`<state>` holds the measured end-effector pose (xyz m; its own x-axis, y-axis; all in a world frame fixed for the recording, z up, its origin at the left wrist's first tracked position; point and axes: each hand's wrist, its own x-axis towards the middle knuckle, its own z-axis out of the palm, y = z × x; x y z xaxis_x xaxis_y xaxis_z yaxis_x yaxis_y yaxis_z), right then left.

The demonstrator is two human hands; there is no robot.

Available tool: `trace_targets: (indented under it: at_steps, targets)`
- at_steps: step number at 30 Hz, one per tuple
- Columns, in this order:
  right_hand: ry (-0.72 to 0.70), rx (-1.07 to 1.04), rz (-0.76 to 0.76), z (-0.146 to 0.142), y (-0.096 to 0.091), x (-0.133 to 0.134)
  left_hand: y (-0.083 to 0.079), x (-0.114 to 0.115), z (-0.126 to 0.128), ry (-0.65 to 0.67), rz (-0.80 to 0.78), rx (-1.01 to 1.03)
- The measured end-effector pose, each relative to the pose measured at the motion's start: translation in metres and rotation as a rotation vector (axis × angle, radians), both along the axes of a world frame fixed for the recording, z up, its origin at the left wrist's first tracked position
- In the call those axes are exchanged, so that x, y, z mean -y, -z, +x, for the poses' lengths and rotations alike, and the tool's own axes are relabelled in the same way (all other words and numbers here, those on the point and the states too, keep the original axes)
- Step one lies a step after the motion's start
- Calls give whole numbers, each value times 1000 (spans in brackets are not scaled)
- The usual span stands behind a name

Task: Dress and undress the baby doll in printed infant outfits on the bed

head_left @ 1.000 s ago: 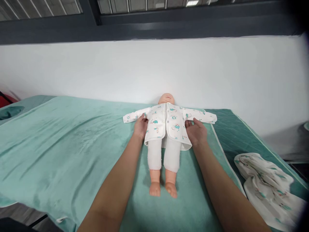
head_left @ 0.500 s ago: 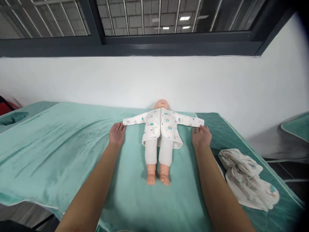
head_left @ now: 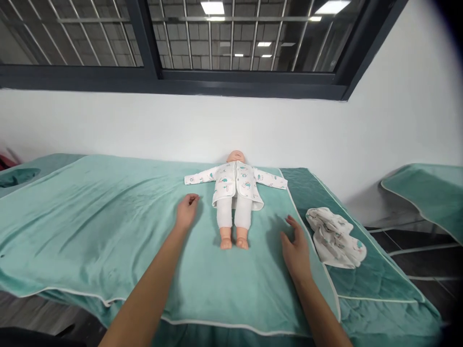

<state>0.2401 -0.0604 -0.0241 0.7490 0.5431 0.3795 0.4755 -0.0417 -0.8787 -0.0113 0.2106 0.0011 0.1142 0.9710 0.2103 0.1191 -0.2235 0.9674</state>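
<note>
A baby doll (head_left: 236,156) lies on its back with its arms spread and its bare feet toward me. It wears a white printed jacket (head_left: 246,185) and plain white trousers (head_left: 224,212). Left of the doll's legs, my left hand (head_left: 187,211) hovers below the sleeve cuff, fingers loosely bent and nothing in them. My right hand (head_left: 297,248) is to the right of the feet, thumb and fingers apart, also holding nothing. Neither hand touches the doll. Near my right hand lies a crumpled white printed cloth (head_left: 336,238).
A light green blanket (head_left: 119,221) covers most of the bed, over a darker green quilted cover (head_left: 376,284) at right. Behind stands a white wall (head_left: 144,125) under a barred window. Another green-covered surface (head_left: 430,188) is at far right.
Both hands have come away from the jacket's cuffs and drawn back toward me, the right one further. The doll's sleeves stay outstretched. My view has tilted up slightly and shifted.
</note>
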Motion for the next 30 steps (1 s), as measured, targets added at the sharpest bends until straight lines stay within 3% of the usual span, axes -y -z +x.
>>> trace_targets:
  at_steps: [5,13,17,21,26,30]
  targets:
    - [41,210,-22,5,3,22,-2,14,-2,68,21,-49]
    - [370,461,-132,10,12,40,0,11,1,66,17,-71]
    - [541,469,-178,12,11,51,2,10,1,67,3,-51]
    - [730,361,-182,41,8,64,1,11,3,58,-19,1]
    - [676,123,-374,86,-6,70,-10,19,6,40,-96,81]
    - [451,-54,-264,84,-36,62,-21,33,7,-43,-209,180]
